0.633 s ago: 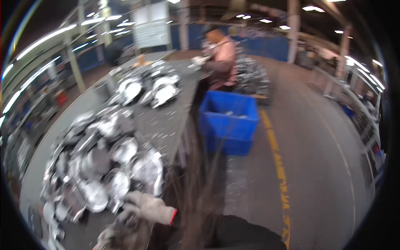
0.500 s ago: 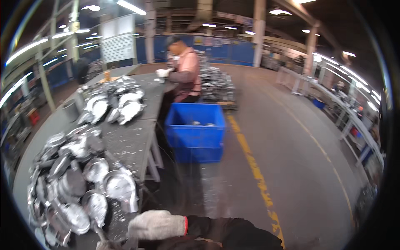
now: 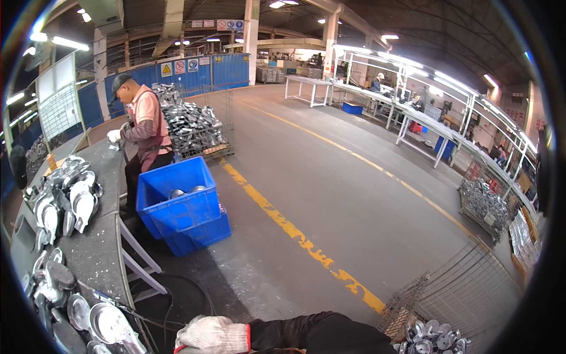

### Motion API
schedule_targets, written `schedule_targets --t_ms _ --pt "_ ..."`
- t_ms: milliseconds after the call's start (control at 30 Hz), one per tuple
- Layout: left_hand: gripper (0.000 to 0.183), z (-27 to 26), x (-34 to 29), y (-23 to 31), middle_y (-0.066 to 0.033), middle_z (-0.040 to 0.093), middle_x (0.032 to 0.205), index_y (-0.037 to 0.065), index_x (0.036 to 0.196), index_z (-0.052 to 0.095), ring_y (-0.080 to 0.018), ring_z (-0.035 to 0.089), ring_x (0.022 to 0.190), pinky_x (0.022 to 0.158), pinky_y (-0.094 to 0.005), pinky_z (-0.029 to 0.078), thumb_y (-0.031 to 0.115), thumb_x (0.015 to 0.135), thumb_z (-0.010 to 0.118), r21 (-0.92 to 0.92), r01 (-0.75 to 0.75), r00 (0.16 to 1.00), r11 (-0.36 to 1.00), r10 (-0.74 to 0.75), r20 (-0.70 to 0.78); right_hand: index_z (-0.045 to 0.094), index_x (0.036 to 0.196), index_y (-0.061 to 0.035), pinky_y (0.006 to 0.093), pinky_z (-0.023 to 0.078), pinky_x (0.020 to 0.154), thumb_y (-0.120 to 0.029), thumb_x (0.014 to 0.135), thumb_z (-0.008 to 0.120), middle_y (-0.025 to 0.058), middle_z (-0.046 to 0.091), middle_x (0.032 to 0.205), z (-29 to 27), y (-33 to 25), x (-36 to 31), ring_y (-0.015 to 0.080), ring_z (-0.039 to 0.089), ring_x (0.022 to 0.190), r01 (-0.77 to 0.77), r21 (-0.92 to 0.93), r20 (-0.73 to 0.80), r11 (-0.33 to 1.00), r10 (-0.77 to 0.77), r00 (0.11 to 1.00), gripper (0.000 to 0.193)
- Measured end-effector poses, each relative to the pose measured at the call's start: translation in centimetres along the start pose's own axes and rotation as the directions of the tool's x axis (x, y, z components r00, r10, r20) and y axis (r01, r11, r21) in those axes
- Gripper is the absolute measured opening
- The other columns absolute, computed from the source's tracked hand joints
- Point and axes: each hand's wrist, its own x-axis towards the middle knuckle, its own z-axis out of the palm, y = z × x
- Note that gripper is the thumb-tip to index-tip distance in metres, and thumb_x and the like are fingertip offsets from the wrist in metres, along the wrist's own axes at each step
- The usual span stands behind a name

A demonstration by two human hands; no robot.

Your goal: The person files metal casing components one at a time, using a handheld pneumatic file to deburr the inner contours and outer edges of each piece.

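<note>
My right hand [image 3: 215, 334], in a whitish knit glove with a red cuff, is at the lower edge, its dark-sleeved forearm coming in from the right. Its fingers look curled downward, and whatever they hold, if anything, is hidden below the picture. Left of it, a short way off, lie silvery round cast metal parts [image 3: 107, 323] with stubby arms, heaped on the dark worktable [image 3: 109, 259]. A thin rod-like tool [image 3: 101, 293] rests by them at the table edge, with dark cables nearby. My left hand does not show.
Stacked blue bins [image 3: 177, 221] stand beside the table, a few metal parts inside. Beyond them a co-worker [image 3: 144, 121] handles a part. Wire cages of castings stand behind that person [image 3: 194, 127] and at lower right [image 3: 433, 339]. A yellow line [image 3: 283, 227] crosses the grey floor.
The view has swung to the right, so table, bins and co-worker sit further left. A wire cage has come in at lower right. My right hand stays low; a blurred grey shape beside it is gone.
</note>
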Motion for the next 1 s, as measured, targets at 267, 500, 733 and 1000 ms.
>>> schedule_targets --t_ms 267,500,733,1000 --pt "0.024 5.0 1.5 3.1 -0.0228 0.069 0.096 0.000 0.112 0.064 -0.0368 0.068 0.088 0.077 -0.0458 0.056 0.016 0.094 0.068 -0.466 0.132 0.949 0.875 0.023 0.313 0.072 0.076 -0.0092 0.0430 0.054 0.060 -0.030 0.092 0.062 0.0130 0.068 0.069 -1.4 1.2 -1.8 0.0246 0.070 0.066 -0.271 0.115 -0.121 0.956 0.285 0.951 0.028" --pt "0.030 6.1 3.1 4.3 -0.0195 0.070 0.093 -0.003 0.115 0.066 -0.0295 0.067 0.080 0.072 -0.0392 0.055 0.022 0.099 0.063 -0.583 0.630 0.749 0.513 -0.205 0.630 0.067 0.072 -0.0153 0.0402 0.045 0.045 -0.042 0.085 0.064 0.0030 0.054 0.054 0.5 -0.2 -2.1 0.0224 0.054 0.044 0.047 -0.459 -0.206 0.887 -0.158 0.966 0.030" --pt "0.038 6.0 4.0 4.9 -0.0162 0.071 0.089 -0.006 0.117 0.067 -0.0222 0.067 0.073 0.067 -0.0326 0.055 0.029 0.104 0.058 -0.383 0.923 0.355 -0.038 -0.302 0.885 0.073 0.092 -0.0193 0.0329 0.044 0.045 -0.037 0.083 0.074 -0.0013 0.058 0.063 6.7 -0.2 -2.7 0.0158 0.054 0.048 0.220 -0.241 -0.156 0.945 -0.261 0.953 0.019" --pt "0.043 3.5 0.3 3.8 0.0113 0.032 0.061 0.007 0.151 0.048 -0.0010 0.033 0.042 0.039 -0.0197 0.029 0.016 0.109 0.043 -0.141 0.767 0.194 -0.626 0.017 0.981 0.070 0.108 -0.0151 0.0369 0.047 0.067 -0.039 0.090 0.069 0.0073 0.063 0.087 4.7 0.7 -2.6 0.0236 0.059 0.077 -0.057 0.039 -0.006 0.998 0.058 0.998 0.030"
